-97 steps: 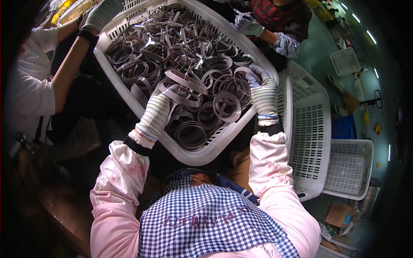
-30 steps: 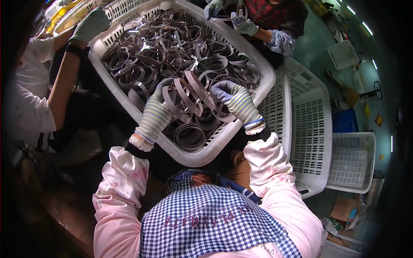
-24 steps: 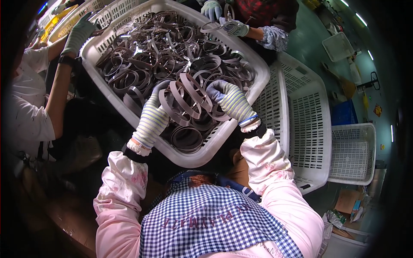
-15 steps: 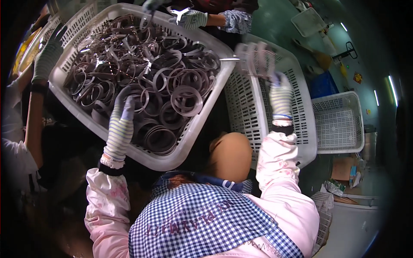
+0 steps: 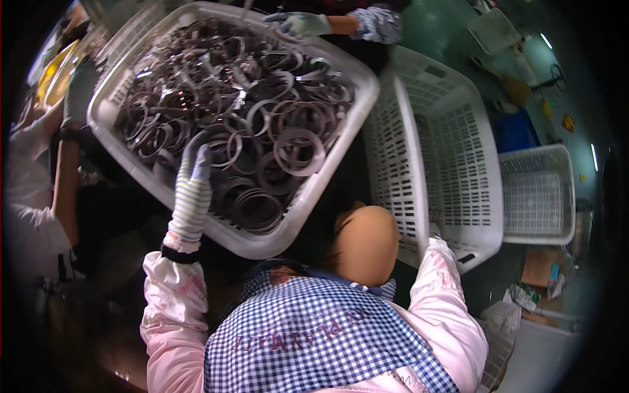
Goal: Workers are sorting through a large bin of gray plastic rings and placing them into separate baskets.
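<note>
A large white basket (image 5: 308, 226) full of loose grey metal rings (image 5: 298, 152) stands in front of me, to the left. At its near edge is my left hand (image 5: 191, 196) in a striped glove, fingers stretched out over the rings and touching or nearly touching them. My right arm reaches down into a tall white slatted basket (image 5: 486, 164) on the right. That basket's near wall hides most of my right hand, so its fingers and anything in them do not show.
Across the ring basket lies another person's gloved hand (image 5: 300, 25). A second person's gloved hand (image 5: 80, 92) is at the left. Farther right are a smaller white basket (image 5: 569, 196) and a blue bin (image 5: 517, 131). My knee (image 5: 370, 239) sits between the baskets.
My right hand has gone from above the tall basket, holding several rings, down inside it. My left hand stays over the rings. The silver piece at the far person's hand is out of sight.
</note>
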`<state>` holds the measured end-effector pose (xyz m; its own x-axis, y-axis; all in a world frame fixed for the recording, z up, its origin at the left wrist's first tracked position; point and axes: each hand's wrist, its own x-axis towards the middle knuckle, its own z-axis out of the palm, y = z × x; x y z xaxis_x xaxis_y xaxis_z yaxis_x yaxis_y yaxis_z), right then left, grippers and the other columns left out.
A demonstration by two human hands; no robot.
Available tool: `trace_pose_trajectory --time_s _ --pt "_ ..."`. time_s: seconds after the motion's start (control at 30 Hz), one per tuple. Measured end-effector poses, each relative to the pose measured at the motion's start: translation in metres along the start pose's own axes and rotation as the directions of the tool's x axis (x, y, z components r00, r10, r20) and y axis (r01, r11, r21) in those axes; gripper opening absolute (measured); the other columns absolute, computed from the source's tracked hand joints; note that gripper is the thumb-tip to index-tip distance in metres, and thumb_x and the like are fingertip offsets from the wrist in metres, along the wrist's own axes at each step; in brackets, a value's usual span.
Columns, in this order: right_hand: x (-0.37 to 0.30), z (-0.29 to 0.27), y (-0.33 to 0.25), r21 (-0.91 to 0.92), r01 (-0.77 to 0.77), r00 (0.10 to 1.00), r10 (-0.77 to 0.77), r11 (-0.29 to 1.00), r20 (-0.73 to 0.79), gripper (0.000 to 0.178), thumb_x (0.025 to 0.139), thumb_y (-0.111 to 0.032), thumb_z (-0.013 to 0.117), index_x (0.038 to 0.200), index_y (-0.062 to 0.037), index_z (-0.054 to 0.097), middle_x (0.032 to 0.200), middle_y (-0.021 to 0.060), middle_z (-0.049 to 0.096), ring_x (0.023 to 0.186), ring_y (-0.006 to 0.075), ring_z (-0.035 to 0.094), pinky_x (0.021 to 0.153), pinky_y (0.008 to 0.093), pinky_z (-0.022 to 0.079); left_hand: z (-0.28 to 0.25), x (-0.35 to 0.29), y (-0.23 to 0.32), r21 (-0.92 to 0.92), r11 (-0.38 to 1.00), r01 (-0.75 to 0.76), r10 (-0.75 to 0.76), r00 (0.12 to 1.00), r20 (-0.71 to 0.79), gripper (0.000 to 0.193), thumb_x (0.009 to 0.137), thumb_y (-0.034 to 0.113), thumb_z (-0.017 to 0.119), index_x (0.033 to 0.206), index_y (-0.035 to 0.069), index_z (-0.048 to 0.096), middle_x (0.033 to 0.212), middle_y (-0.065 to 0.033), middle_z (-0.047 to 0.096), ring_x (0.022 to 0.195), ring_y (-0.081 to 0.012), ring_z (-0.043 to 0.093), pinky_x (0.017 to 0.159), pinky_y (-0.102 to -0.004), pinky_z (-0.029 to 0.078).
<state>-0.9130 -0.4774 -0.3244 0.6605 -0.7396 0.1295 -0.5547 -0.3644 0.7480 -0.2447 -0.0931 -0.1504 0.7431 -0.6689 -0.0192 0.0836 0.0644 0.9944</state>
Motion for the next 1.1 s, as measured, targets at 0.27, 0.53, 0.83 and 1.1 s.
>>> trace_pose_trajectory --time_s 0.27,0.53,0.83,1.1 --pt "0.23 -0.272 -0.042 0.966 -0.223 0.939 0.294 0.13 0.177 0.041 0.1 -0.035 0.058 0.12 -0.0004 0.065 0.109 0.0162 0.071 0.096 0.0258 0.068 0.089 0.0357 0.052 -0.037 -0.016 0.038 -0.123 0.981 0.15 -0.168 0.973 -0.157 0.049 0.104 0.036 0.053 0.145 0.01 0.045 0.098 -0.0028 0.065 0.069 -0.0068 0.06 0.061 -0.0215 0.048" --pt "0.386 -0.481 -0.26 0.942 0.335 0.921 -0.202 -0.03 -0.334 0.053 0.096 -0.015 0.065 0.144 -0.0031 0.045 0.117 0.0134 0.069 0.102 0.0212 0.065 0.093 0.0309 0.049 -0.025 -0.017 0.055 -0.276 0.946 0.168 -0.205 0.972 -0.112 0.041 0.101 0.026 0.06 0.139 0.014 0.05 0.099 0.0021 0.065 0.072 -0.0051 0.059 0.061 -0.0186 0.045" --pt "0.385 -0.568 -0.347 0.935 0.332 0.911 -0.298 0.123 -0.285 0.022 0.096 -0.023 0.066 0.115 -0.0132 0.064 0.095 0.0149 0.072 0.089 0.029 0.069 0.084 0.0411 0.053 -0.052 -0.02 0.048 -0.278 0.956 0.093 -0.134 0.982 -0.132 0.045 0.1 0.026 0.062 0.141 0.011 0.05 0.097 0.0045 0.061 0.078 -0.0033 0.056 0.067 -0.0184 0.045" --pt "0.354 -0.585 -0.242 0.255 -0.027 0.995 -0.001 -0.967 0.103 0.019 0.099 -0.022 0.063 0.114 -0.0116 0.065 0.106 0.0071 0.07 0.091 0.0154 0.068 0.074 0.0278 0.061 -0.047 -0.019 0.031 -0.27 0.96 0.072 -0.08 0.997 -0.019 0.045 0.096 0.022 0.069 0.137 0.008 0.055 0.115 -0.0012 0.065 0.105 -0.0086 0.06 0.09 -0.0246 0.05"
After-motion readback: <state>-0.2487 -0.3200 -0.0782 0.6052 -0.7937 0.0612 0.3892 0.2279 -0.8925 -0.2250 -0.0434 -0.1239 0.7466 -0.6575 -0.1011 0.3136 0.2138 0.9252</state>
